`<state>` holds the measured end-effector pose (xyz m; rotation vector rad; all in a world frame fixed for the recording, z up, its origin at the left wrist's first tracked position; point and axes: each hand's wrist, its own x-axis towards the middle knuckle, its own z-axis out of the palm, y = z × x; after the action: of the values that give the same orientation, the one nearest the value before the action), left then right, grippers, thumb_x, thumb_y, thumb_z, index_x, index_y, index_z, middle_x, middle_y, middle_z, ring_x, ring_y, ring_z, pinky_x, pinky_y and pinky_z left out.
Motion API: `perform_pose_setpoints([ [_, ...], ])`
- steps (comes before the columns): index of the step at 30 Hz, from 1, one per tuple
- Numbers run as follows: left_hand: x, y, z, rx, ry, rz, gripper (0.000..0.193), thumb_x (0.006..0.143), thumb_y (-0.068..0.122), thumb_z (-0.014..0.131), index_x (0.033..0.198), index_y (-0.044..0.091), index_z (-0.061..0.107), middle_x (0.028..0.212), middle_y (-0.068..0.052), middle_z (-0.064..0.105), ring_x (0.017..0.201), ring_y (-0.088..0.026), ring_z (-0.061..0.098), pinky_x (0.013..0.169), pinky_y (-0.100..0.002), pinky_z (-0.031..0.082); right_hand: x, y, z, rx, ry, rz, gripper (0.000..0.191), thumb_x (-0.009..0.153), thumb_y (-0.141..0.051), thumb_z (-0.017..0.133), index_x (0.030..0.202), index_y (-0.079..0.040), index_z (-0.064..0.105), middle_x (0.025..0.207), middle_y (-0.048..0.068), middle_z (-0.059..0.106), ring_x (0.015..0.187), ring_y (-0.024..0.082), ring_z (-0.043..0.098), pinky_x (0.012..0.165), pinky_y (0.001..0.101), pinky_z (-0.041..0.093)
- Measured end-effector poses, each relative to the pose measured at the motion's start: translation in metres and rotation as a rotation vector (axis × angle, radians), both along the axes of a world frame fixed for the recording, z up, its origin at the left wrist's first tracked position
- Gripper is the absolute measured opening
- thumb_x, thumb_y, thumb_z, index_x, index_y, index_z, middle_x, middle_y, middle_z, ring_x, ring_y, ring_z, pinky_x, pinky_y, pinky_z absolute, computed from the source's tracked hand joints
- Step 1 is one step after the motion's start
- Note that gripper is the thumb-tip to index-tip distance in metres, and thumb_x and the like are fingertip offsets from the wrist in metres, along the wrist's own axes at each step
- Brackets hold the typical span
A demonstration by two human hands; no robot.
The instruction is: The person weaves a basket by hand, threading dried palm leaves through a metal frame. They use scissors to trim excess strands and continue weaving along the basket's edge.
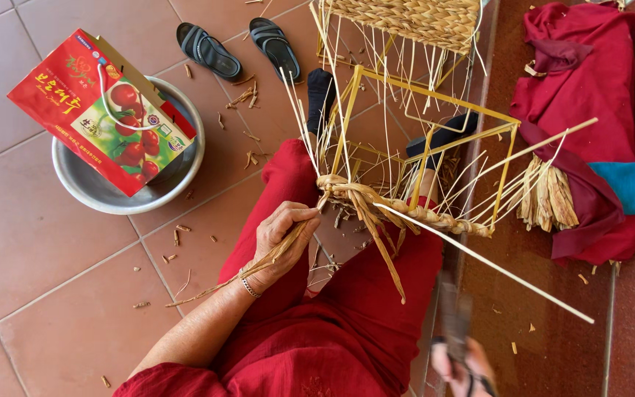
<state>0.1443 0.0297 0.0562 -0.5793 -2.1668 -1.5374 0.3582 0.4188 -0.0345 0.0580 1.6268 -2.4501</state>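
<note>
Closest in, caught only a blur of the right hand (461, 364) at the lower edge, below and to the right of the left; could not tell whether open or closed, nor whether anything lay in it. Well apart from the left hand, in any case.

Just above, found the left hand (281, 235) clamped shut on a twist of dried fibre strands (259, 266), fingers curled round it over the red-clothed lap, loose ends trailing down to the left past the wrist. Followed those strands up and right from the fist into the woven band (406, 209).

Judged the weaving barely begun: only that one thick plaited band done along the near edge of the yellow wire frame (435, 110), just right of the left hand. Above it, nothing but bare thin stakes (479, 254) fanning outward, and open sides all round the frame, left to fill.

Further right of both hands, noted a bundle of dried fibre (545, 195) lying ready on a red cloth (589, 73).

Left of the left hand, saw fibre scraps (178, 235) strewn over the tiles, then a metal basin (90, 187) under a red paper bag (101, 110).

Farthest off, beyond the frame, spotted a woven basket (420, 18) with its sides already filled.
</note>
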Motion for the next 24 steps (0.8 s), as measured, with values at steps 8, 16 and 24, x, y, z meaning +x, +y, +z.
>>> perform_pose_setpoints([
  [8,-0.007,-0.009,-0.005,0.026,-0.006,0.024,0.021,0.087,0.001,0.081,0.103,0.004,0.067,0.095,-0.01,0.07,0.084,-0.023,0.071,0.073,-0.031,0.057,-0.106,-0.103,0.056,0.312,0.005,0.388,0.124,0.075,-0.092,0.05,0.15,0.006,0.046,0.065,-0.005,0.049,0.051,0.005,0.043,0.043,0.023,0.036],
  [16,-0.012,-0.014,-0.009,0.032,-0.002,-0.011,0.021,0.089,0.002,0.081,0.103,0.003,0.066,0.094,-0.011,0.069,0.083,-0.024,0.071,0.071,-0.032,0.057,-0.161,-0.14,0.085,0.375,0.063,0.37,0.116,0.079,-0.094,0.046,0.138,0.005,0.057,0.067,-0.004,0.049,0.054,0.005,0.043,0.047,0.0218,0.034],
  [24,-0.012,-0.014,-0.01,0.04,-0.035,-0.012,0.019,0.089,0.002,0.08,0.102,0.003,0.066,0.095,-0.011,0.07,0.082,-0.023,0.071,0.07,-0.031,0.057,-0.184,-0.157,0.081,0.334,0.099,0.351,0.098,0.084,-0.094,0.041,0.096,0.001,0.059,0.068,-0.004,0.05,0.054,0.005,0.045,0.048,0.0211,0.035],
])
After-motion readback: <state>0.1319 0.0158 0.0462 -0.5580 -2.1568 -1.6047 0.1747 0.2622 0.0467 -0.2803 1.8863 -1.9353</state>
